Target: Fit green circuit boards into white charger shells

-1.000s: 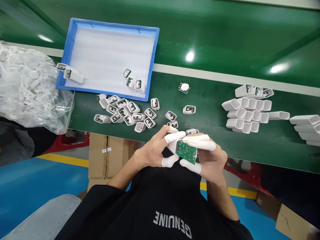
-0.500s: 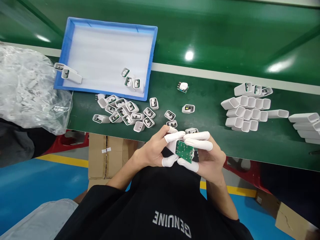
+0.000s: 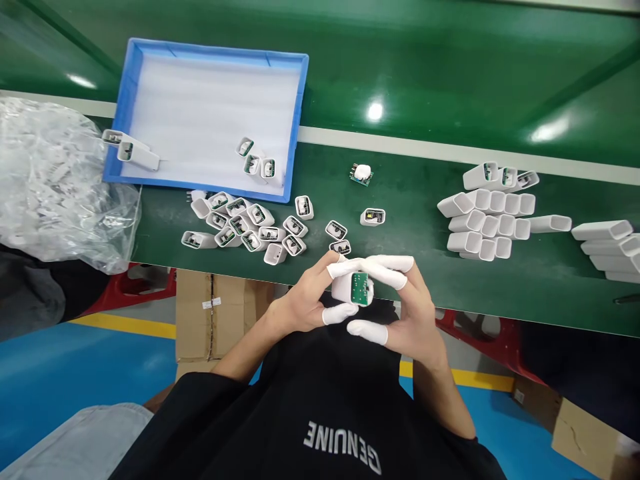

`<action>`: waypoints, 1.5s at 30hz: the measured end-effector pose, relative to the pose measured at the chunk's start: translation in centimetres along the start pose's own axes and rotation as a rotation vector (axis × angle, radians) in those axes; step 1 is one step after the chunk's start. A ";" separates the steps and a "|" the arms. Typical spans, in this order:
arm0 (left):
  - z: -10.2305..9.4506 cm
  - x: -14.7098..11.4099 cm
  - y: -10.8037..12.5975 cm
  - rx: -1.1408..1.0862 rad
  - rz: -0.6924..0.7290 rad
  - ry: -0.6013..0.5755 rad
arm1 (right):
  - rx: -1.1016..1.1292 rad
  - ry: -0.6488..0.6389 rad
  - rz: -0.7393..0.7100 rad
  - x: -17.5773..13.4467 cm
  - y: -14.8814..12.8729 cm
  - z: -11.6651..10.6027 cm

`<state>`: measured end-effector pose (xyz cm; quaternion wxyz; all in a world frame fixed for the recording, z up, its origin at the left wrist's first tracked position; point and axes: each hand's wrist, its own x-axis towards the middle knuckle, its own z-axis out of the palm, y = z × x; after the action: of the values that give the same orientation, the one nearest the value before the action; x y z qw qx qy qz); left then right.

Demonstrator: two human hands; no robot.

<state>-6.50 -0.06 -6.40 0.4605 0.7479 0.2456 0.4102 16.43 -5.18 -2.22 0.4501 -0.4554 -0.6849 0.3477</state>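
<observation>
I can see the left hand (image 3: 310, 293) pinching a white case (image 3: 341, 289) in its grip near the surface's (image 3: 410, 233) six o'clock edge, a green board (image 3: 359, 289) at its mouth. The right hand's (image 3: 413, 307) grip is spread, thumb apart. Toward eleven lies a blue tray (image 3: 215, 48).

Quantities: left hand (image 3: 307, 297), one; right hand (image 3: 416, 308), one; held housing (image 3: 341, 289), one, containing one green circuit board (image 3: 359, 289); blue tray (image 3: 215, 51), one; right-side tray housings (image 3: 253, 165), three; left-rim housings (image 3: 144, 157), two; loose circuit board (image 3: 362, 174), one; plastic bag (image 3: 60, 187), one.
</observation>
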 end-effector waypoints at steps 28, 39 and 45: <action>1.1 -0.3 0.6 -0.488 -0.279 -0.079 | 0.003 0.128 -0.140 -1.5 1.3 -0.9; 0.3 0.7 1.8 -0.178 -0.070 -0.002 | -0.210 0.127 -0.164 -1.6 0.4 -2.0; -0.2 1.4 2.6 0.040 0.076 -0.058 | -0.216 0.009 -0.175 -1.3 0.1 -2.6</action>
<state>-5.91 -0.08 -3.51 0.4367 0.7772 0.2115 0.4006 19.11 -6.19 -1.74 0.4302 -0.4413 -0.7533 0.2295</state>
